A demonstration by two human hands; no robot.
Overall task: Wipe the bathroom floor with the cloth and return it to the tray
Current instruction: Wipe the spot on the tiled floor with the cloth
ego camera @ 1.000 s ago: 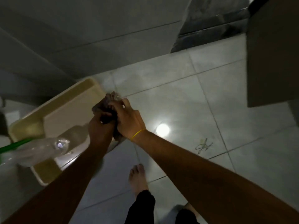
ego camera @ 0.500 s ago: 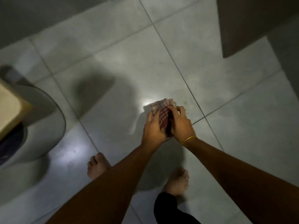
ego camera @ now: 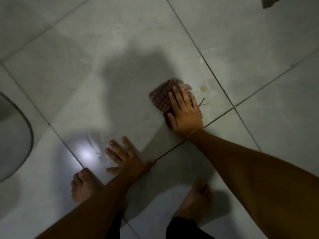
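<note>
Your right hand (ego camera: 185, 112) presses the cloth (ego camera: 162, 96) flat on the floor (ego camera: 120, 49).

Your right palm lies spread on the cloth, fingers straight and not curled round it, so it is pinned rather than grasped; the checked cloth sticks out past your fingertips and to the thumb side, blurred. Just beyond the little-finger side sits a yellowish stain (ego camera: 204, 88), with a few loose threads near it. A yellow band (ego camera: 191, 134) rings that wrist. Your left hand (ego camera: 127, 159) is planted flat on the tile, fingers splayed, holding nothing, well apart from the cloth. Both bare feet stand nearer you than the hands.
</note>
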